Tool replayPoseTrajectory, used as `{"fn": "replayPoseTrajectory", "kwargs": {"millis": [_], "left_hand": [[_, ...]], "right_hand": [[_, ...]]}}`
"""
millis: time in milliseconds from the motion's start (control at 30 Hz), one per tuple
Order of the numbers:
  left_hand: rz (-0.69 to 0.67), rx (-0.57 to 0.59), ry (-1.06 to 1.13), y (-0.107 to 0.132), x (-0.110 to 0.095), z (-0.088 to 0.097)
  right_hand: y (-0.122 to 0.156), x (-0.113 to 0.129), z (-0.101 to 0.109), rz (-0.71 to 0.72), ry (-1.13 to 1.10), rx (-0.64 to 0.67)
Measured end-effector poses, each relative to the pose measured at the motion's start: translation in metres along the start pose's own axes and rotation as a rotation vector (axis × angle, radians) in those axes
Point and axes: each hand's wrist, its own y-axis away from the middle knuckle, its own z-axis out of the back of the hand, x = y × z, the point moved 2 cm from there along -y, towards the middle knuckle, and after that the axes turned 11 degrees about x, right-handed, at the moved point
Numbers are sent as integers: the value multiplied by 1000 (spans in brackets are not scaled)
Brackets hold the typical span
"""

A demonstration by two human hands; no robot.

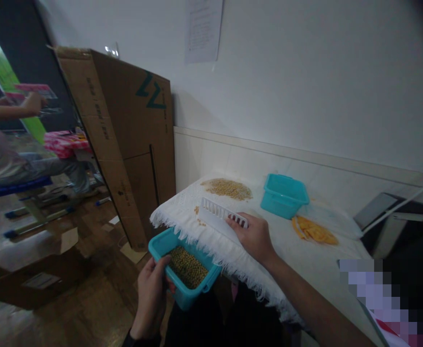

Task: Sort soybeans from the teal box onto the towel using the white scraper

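My left hand [152,289] grips the near rim of a teal plastic container [188,301], thumb over the edge. Small green beans [188,266] cover its bottom. The container is tilted below the table's fringed edge. My right hand [257,236] is closed around a white slotted plastic piece [215,212], held low over the cloth; its full shape is hidden. A few pale beans [200,222] lie beside the slotted piece near the cloth's edge. Farther back a pile of yellowish beans [228,188] is spread on the white cloth [287,260].
A second teal container [284,195] stands at the back by the wall, with a yellow cloth [314,230] in front of it. A tall cardboard box [125,140] rises at the left. A seated person [5,140] is farther left. An open carton [38,277] lies on the floor.
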Motion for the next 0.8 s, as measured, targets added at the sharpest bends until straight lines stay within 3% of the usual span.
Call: {"fn": "replayPoseTrajectory", "kwargs": {"millis": [433,800], "left_hand": [[-17,-36,-1,2,-5,-5],[-7,-43,-4,-4,-1,3]], "right_hand": [[7,4,1,-7,-38,28],[1,5,-8,64,-61,76]]}}
